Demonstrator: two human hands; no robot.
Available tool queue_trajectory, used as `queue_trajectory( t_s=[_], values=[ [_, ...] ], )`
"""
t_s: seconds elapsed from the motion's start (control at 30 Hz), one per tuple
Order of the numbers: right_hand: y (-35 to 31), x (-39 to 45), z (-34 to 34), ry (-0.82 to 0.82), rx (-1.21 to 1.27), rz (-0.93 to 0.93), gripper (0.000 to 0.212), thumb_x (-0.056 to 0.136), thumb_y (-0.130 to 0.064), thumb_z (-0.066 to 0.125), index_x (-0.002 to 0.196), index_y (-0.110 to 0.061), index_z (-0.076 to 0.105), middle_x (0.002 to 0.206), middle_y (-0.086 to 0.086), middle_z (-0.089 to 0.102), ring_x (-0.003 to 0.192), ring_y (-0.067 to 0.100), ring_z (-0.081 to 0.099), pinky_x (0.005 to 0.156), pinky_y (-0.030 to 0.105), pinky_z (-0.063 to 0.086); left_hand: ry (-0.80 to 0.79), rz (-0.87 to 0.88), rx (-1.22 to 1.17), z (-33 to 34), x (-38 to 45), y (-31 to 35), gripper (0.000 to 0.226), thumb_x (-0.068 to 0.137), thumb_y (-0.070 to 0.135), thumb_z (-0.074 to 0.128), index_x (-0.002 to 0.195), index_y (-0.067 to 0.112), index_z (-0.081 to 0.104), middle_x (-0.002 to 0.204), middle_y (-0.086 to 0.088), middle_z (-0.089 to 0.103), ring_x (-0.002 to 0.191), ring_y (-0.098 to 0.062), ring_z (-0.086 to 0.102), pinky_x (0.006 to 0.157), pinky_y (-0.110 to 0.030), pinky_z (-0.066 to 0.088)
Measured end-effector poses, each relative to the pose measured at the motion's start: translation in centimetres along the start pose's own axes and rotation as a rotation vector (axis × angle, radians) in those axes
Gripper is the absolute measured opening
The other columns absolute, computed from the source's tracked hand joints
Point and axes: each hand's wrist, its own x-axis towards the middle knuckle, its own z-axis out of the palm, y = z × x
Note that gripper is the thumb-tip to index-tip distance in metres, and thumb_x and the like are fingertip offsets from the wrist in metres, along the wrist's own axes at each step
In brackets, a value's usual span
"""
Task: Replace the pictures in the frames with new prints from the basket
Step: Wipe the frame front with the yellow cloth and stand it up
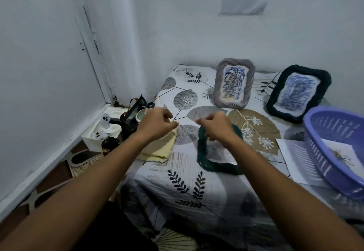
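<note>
The dark green frame [212,152] is lying flat on the bed [177,191], just below and touching the right hand [216,126], with nothing showing inside its opening but the leaf-patterned sheet. That hand's grip is curling closed, pinching at the frame's upper edge or at something thin; which one is hard to make out. The left hand [157,122] is hovering with its grip also curled, thumb meeting fingertips at the corner of the yellow frame [159,148] under it, though actual contact is uncertain.

The soft yarn frames are likely to sag or twist if lifted by one edge, and a print slid in carelessly could crease.

To the right of the right hand, the purple basket [334,152] is cut off by the picture's edge, showing only one print [342,156]. A loose sheet [295,158] is lying beside it. Beyond both hands, the grey frame [234,83] and the black frame [299,93] are leaning against the wall, scribbled pictures inside.
</note>
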Motion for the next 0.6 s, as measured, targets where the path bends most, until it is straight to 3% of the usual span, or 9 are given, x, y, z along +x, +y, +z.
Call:
queue_trajectory(
  t_s=[0.2, 0.33, 0.43, 0.53, 0.6],
  values=[
    [4.9, 0.0, -6.7, 0.137, -0.091, 0.127, 0.019, 0.084, -0.021, 0.061, 0.075, -0.006, 0.067, 0.073, 0.014, 0.067, 0.068, 0.029, 0.064, 0.063, 0.041, 0.055, -0.165, -0.002, -0.061, 4.4, -0.5, 4.0, 0.026, 0.080, 0.030, 0.072, 0.095, 0.009, 0.073, 0.092, -0.008, 0.073, 0.083, -0.019, 0.066, 0.078, -0.033, 0.054],
    [8.1, -1.1, -7.7, 0.090, -0.230, 0.203, 0.016, 0.083, -0.018, 0.059, 0.077, -0.006, 0.068, 0.075, 0.013, 0.067, 0.073, 0.029, 0.065, 0.067, 0.038, 0.053, -0.183, -0.059, -0.017, 6.6, -1.7, 4.9, 0.021, 0.078, 0.030, 0.070, 0.072, 0.010, 0.065, 0.075, -0.010, 0.068, 0.075, -0.025, 0.062, 0.064, -0.030, 0.044],
    [9.6, -1.9, -6.7, 0.081, -0.354, 0.235, 0.020, 0.082, -0.031, 0.058, 0.084, -0.011, 0.064, 0.085, 0.010, 0.067, 0.078, 0.028, 0.064, 0.070, 0.035, 0.053, -0.180, -0.049, -0.039, 7.8, -2.7, 5.2, 0.022, 0.074, 0.031, 0.066, 0.080, 0.010, 0.070, 0.074, -0.005, 0.066, 0.075, -0.025, 0.062, 0.064, -0.031, 0.045],
    [10.1, -2.5, -5.5, 0.105, -0.473, 0.211, 0.030, 0.086, -0.036, 0.056, 0.091, -0.008, 0.065, 0.106, 0.013, 0.063, 0.094, 0.031, 0.060, 0.078, 0.037, 0.052, -0.133, -0.027, -0.049, 8.4, -3.1, 5.8, 0.030, 0.079, 0.030, 0.068, 0.102, 0.011, 0.071, 0.097, -0.006, 0.071, 0.092, -0.025, 0.064, 0.083, -0.033, 0.051],
    [10.1, -2.5, -5.3, 0.114, -0.466, 0.204, 0.029, 0.085, -0.033, 0.055, 0.090, -0.007, 0.066, 0.115, 0.014, 0.061, 0.102, 0.034, 0.057, 0.079, 0.037, 0.049, -0.103, -0.064, -0.097, 8.7, -3.1, 6.1, 0.030, 0.081, 0.024, 0.069, 0.106, 0.008, 0.070, 0.102, -0.007, 0.071, 0.096, -0.025, 0.064, 0.088, -0.033, 0.050]
  ],
)
